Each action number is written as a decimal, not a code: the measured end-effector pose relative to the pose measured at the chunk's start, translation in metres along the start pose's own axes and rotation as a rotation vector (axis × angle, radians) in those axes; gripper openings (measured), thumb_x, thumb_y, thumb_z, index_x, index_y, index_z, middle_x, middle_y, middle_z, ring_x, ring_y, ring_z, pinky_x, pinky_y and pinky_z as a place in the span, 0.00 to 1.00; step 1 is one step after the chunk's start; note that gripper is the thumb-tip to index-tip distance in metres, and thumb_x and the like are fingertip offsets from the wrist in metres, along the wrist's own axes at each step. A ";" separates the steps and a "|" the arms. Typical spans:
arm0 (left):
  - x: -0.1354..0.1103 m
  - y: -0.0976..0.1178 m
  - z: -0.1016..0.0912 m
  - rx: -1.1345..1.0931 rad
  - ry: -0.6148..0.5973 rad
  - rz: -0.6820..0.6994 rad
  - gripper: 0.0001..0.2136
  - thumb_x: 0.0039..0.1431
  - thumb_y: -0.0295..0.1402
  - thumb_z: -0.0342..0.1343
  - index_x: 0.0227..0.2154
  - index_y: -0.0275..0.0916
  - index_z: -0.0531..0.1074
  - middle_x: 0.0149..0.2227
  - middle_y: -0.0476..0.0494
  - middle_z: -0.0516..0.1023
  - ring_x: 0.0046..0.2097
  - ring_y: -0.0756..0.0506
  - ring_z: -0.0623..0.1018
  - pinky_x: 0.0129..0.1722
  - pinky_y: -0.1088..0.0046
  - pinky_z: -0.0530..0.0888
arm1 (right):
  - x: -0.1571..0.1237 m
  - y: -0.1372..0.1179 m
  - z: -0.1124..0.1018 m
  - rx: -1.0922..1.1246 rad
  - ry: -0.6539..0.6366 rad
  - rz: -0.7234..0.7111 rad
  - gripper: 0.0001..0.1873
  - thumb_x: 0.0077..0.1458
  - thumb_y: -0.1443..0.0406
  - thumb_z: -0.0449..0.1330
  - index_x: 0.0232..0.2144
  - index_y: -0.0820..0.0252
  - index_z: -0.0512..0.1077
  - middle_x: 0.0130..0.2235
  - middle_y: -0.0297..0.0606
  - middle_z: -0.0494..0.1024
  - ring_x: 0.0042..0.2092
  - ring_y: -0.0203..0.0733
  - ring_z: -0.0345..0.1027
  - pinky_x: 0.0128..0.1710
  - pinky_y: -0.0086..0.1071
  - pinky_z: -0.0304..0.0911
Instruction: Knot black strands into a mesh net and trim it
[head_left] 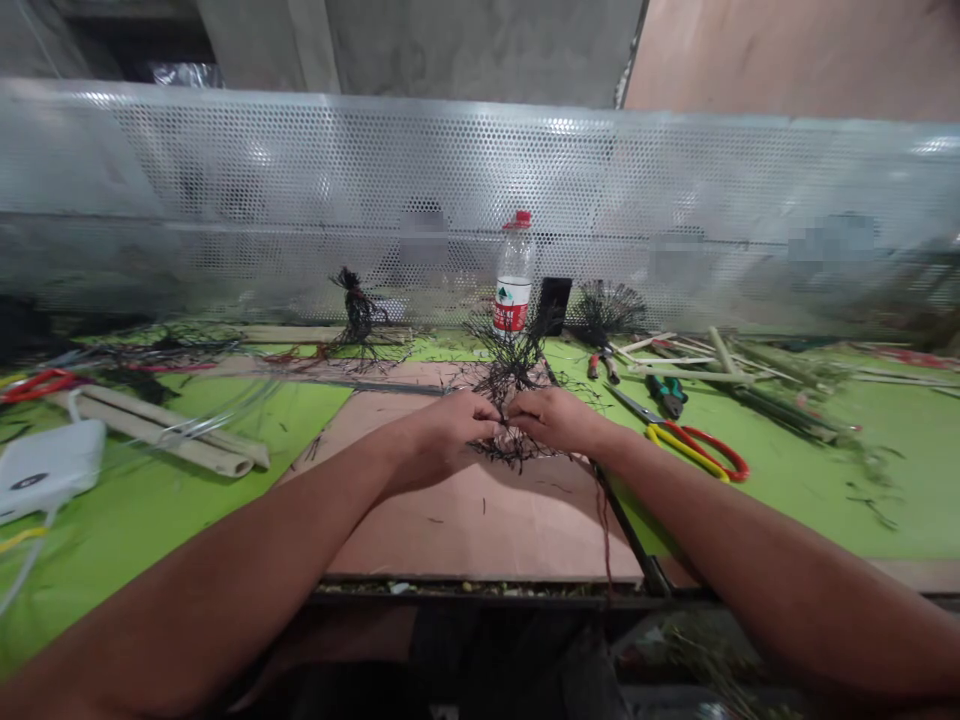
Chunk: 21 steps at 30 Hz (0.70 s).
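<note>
A bundle of thin dark twigs (512, 368) with reddish tips is gripped between both hands over a brown board (487, 510). My left hand (444, 427) closes round the bundle from the left. My right hand (556, 417) pinches it from the right, fingers curled. The twig ends fan out above and below the hands, and one red strand hangs down past the board's front edge.
Yellow-and-red scissors (694, 445) and green pliers (666, 392) lie right of the hands on the green mat (825, 470). A water bottle (514, 275) stands behind, before a perforated metal screen (300, 200). Rolled paper tubes (172, 435) and a white device (45, 470) lie left.
</note>
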<state>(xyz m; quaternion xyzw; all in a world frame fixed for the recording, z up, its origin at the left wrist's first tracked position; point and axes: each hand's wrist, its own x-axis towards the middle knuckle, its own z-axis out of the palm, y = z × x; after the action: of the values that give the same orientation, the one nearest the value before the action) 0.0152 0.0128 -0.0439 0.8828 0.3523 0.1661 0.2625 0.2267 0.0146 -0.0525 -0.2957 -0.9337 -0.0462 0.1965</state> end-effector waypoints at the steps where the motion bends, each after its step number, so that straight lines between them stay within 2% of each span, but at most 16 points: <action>1: 0.000 0.000 0.001 -0.013 0.006 -0.013 0.08 0.50 0.32 0.51 0.21 0.34 0.70 0.20 0.50 0.65 0.25 0.52 0.62 0.25 0.76 0.57 | 0.000 0.000 0.000 0.015 -0.003 0.002 0.11 0.59 0.66 0.50 0.36 0.61 0.72 0.34 0.40 0.76 0.34 0.38 0.66 0.34 0.30 0.56; 4: 0.001 -0.003 0.002 -0.062 0.001 -0.039 0.08 0.48 0.33 0.52 0.20 0.34 0.70 0.19 0.51 0.63 0.24 0.53 0.60 0.24 0.76 0.55 | 0.001 -0.002 0.001 0.112 -0.015 0.046 0.09 0.57 0.66 0.51 0.34 0.60 0.72 0.32 0.39 0.74 0.34 0.38 0.65 0.34 0.31 0.55; 7: 0.003 -0.007 0.002 -0.082 -0.005 -0.073 0.09 0.47 0.34 0.53 0.17 0.35 0.67 0.17 0.53 0.58 0.23 0.53 0.58 0.23 0.75 0.53 | 0.001 -0.006 -0.002 0.315 0.036 0.205 0.05 0.52 0.66 0.55 0.33 0.60 0.68 0.30 0.34 0.70 0.31 0.36 0.61 0.31 0.29 0.54; 9: 0.006 -0.009 0.002 -0.069 0.000 -0.096 0.10 0.46 0.34 0.53 0.16 0.35 0.65 0.16 0.53 0.56 0.22 0.53 0.56 0.23 0.74 0.52 | 0.002 -0.010 -0.008 0.499 0.082 0.315 0.06 0.49 0.67 0.57 0.33 0.60 0.65 0.28 0.31 0.66 0.29 0.34 0.57 0.28 0.28 0.52; 14: 0.010 -0.012 0.006 -0.082 0.046 -0.097 0.10 0.46 0.34 0.53 0.15 0.36 0.63 0.17 0.53 0.56 0.22 0.53 0.56 0.23 0.74 0.52 | 0.004 -0.025 -0.023 0.964 0.055 0.469 0.07 0.47 0.71 0.49 0.32 0.58 0.60 0.22 0.27 0.56 0.22 0.32 0.47 0.21 0.28 0.45; 18: 0.008 -0.011 0.006 -0.049 0.013 -0.073 0.09 0.47 0.33 0.53 0.17 0.36 0.65 0.17 0.53 0.58 0.22 0.53 0.56 0.23 0.74 0.53 | 0.006 -0.028 -0.024 1.153 0.063 0.514 0.06 0.50 0.69 0.51 0.33 0.57 0.60 0.20 0.25 0.55 0.19 0.31 0.43 0.18 0.28 0.38; 21: 0.005 -0.010 0.003 -0.006 -0.026 -0.054 0.12 0.50 0.38 0.52 0.18 0.35 0.67 0.18 0.52 0.61 0.22 0.53 0.58 0.23 0.74 0.53 | 0.006 -0.027 -0.023 1.217 0.060 0.504 0.08 0.49 0.68 0.54 0.34 0.57 0.59 0.22 0.25 0.56 0.19 0.29 0.43 0.18 0.27 0.37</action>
<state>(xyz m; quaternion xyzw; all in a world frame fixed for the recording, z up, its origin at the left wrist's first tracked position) 0.0149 0.0217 -0.0511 0.8742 0.3721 0.1485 0.2742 0.2146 -0.0088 -0.0284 -0.3399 -0.6896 0.5289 0.3594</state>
